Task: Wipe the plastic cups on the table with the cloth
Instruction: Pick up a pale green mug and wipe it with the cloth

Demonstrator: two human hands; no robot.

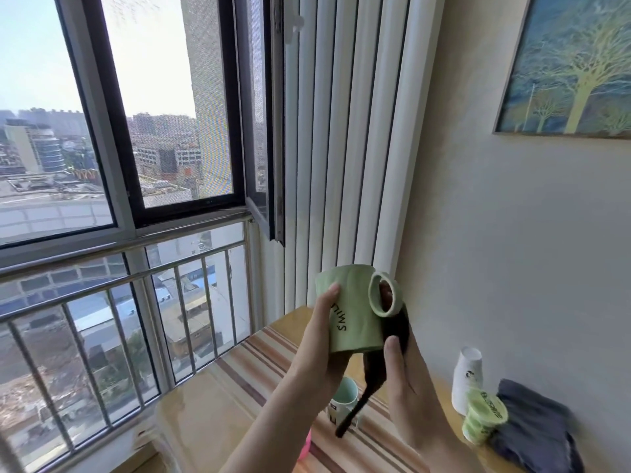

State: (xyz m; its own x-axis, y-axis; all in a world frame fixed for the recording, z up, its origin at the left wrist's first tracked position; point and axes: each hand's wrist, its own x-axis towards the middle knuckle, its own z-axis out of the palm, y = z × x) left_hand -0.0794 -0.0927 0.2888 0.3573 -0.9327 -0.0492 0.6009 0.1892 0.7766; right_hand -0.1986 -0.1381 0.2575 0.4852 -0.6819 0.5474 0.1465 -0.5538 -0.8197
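A light green plastic cup [351, 310] with a ring handle and black lettering is held upside down above the table. My left hand [324, 339] grips its side, thumb on the lettering. My right hand [406, 387] holds a dark cloth [392, 339] against the cup below the handle; the cloth's tail hangs down toward the table. A pale mint cup [343, 399] stands on the table [211, 401] under my hands. At the right sit a stack of white cups [467, 380] and a green striped cup [483, 419] lying tilted.
A folded grey cloth [536, 428] lies by the wall at the right. A pink object [305, 445] shows beside my left forearm. The striped table mat runs toward the window, railing and white radiator. A tree painting hangs on the wall.
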